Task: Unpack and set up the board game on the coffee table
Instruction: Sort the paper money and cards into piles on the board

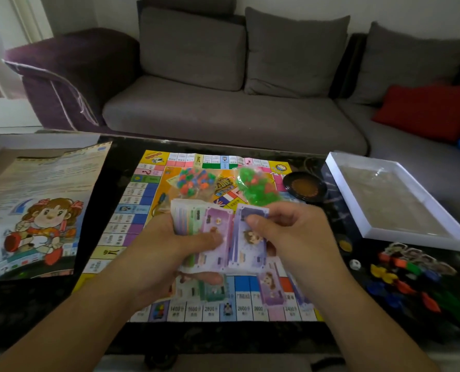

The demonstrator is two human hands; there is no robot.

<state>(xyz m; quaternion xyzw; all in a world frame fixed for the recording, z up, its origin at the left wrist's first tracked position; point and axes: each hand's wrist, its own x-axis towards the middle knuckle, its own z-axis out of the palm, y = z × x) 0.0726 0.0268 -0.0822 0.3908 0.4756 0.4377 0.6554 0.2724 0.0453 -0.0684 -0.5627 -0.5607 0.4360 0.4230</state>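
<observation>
Two hands over the near-middle of the board, which lies flat in the centre of the table. Left hand grips a thick stack of play money, fingers curled under it, thumb pressed on top. Right hand pinches the top purple note at its far end, thumb and forefinger clamped on it. Long axis of the note runs toward and away from the person; it lies just right of the stack, half slid off. Right hand is the nearer one to peel it. Loose notes already lie on the board's near edge under the hands, so the likely step is dealing money into piles there. Two bags of plastic pieces sit on the board's far half. Tokens at the table's right near corner, box tray right, box lid left.
</observation>
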